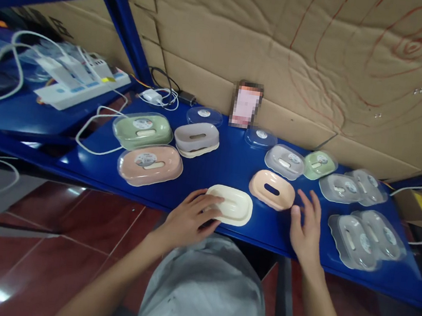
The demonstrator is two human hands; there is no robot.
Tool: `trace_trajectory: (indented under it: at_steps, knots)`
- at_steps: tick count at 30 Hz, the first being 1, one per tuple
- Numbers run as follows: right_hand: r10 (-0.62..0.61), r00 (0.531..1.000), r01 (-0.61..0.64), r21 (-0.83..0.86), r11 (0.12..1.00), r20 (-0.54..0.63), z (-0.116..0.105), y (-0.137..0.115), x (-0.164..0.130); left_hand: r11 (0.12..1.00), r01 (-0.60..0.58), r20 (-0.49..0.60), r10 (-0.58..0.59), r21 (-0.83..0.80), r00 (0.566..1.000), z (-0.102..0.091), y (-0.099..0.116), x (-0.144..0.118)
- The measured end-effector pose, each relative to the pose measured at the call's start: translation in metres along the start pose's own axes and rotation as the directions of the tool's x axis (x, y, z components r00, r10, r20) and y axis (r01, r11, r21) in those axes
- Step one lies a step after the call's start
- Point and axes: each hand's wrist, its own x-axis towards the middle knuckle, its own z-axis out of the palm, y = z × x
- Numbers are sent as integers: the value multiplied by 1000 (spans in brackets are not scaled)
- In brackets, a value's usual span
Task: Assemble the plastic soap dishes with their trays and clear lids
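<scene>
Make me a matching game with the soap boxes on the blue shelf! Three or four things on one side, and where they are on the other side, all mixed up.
Things:
1. cream soap dish
2. peach soap dish
3. green soap box with lid
4. power strip

Places:
A. far left, with white cables plugged in
B. just in front of the right hand
C. under the fingers of the left hand
D. behind the pink soap box with lid

Pairs: 1-C, 2-B, 3-D, 4-A
</scene>
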Motion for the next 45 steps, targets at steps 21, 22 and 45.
trace_trajectory:
  at_steps: [21, 22, 45]
  knots:
    - [-419, 895, 444, -394, 805, 153, 34, -33, 16, 987, 159, 39, -160, 20, 986, 5, -1, -7]
    - [-435, 891, 451, -374, 810, 132, 33, -32, 18, 986, 166, 33, -166, 19, 986, 5, 0, -7]
    - [-474, 787, 608, -365, 705, 394, 64, -75, 86, 998, 47, 60, -50, 35, 997, 4, -2, -2]
